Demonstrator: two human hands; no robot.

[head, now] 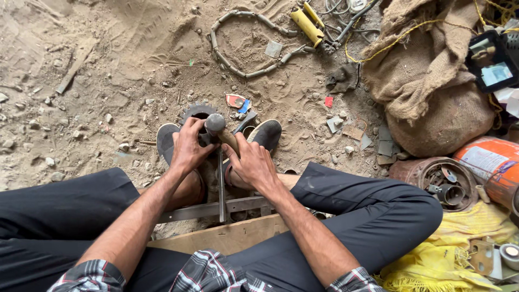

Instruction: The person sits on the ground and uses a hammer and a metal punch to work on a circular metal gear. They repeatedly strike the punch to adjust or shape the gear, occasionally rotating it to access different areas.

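I sit on sandy ground with my knees spread and both feet in dark slippers (268,133). My left hand (189,146) presses on a dark toothed gear (198,112) lying between my feet. My right hand (253,165) is closed around the wooden handle of a hammer (216,125), whose round grey head sits just beside the gear. An upright flat metal bar (221,186) stands under my hands, fixed to a cross piece (246,204) near a wooden plank (227,236).
A burlap sack (427,81) lies at the right, with a rusty motor housing (440,181), an orange cylinder (489,162) and yellow cloth (438,254) below it. A bent chain-like hose (243,40), yellow-handled pliers (307,24) and stones lie ahead.
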